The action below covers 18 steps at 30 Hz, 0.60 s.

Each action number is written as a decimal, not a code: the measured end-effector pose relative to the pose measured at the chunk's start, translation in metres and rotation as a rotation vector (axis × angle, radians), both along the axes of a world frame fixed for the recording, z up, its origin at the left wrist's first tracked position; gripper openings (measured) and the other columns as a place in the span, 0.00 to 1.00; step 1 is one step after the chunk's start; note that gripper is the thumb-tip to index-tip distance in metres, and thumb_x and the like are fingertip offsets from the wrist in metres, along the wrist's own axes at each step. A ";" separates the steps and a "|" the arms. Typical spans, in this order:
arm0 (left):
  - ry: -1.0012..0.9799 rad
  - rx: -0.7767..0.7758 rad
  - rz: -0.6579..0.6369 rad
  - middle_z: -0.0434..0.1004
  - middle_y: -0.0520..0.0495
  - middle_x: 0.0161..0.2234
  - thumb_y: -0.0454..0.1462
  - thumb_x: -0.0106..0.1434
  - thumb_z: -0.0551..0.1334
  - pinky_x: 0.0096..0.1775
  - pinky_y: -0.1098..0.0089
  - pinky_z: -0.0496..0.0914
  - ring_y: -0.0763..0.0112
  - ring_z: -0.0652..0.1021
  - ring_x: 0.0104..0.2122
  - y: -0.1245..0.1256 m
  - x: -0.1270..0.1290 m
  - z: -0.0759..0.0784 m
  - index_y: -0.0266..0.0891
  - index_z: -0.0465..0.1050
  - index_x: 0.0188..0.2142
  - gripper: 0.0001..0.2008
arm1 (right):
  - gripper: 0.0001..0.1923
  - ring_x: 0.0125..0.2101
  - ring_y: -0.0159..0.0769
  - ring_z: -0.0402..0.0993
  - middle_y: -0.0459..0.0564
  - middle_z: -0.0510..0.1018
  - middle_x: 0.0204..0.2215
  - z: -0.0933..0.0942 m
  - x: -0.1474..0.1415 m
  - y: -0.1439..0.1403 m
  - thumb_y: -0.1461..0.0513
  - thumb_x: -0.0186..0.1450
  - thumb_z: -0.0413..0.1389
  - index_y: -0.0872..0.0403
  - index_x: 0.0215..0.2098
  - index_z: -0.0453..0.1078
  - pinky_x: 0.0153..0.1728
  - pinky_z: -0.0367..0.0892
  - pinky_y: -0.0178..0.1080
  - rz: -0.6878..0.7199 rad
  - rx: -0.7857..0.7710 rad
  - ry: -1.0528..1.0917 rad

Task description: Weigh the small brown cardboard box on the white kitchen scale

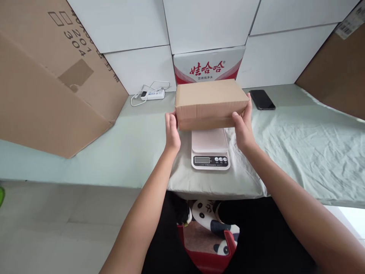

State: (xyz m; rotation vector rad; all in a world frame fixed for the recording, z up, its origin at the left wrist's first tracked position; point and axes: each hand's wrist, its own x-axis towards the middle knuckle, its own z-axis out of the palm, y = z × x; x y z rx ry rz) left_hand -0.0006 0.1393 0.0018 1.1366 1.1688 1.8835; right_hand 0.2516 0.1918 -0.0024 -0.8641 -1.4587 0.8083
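Note:
A closed brown cardboard box point(210, 102) is held between my two hands over the back part of a small white digital scale point(210, 151). My left hand point(172, 132) presses flat against the box's left end. My right hand point(242, 127) grips its right end, fingers along the side. I cannot tell whether the box rests on the scale platform or hovers just above it. The scale's dark display and three buttons face me, uncovered.
The scale sits on a table covered in pale green cloth point(299, 144). A black phone point(262, 99) lies at the back right, a white power strip point(152, 94) back left. A red-and-white printed carton point(208, 65) stands behind; large brown cardboard point(48, 80) leans at left.

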 end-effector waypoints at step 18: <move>0.013 -0.062 0.261 0.58 0.53 0.29 0.66 0.71 0.60 0.31 0.65 0.62 0.67 0.64 0.29 -0.061 0.023 0.014 0.46 0.56 0.28 0.31 | 0.29 0.68 0.58 0.72 0.50 0.71 0.66 0.000 0.027 -0.091 0.41 0.75 0.57 0.24 0.72 0.59 0.64 0.75 0.68 -0.088 0.039 -0.091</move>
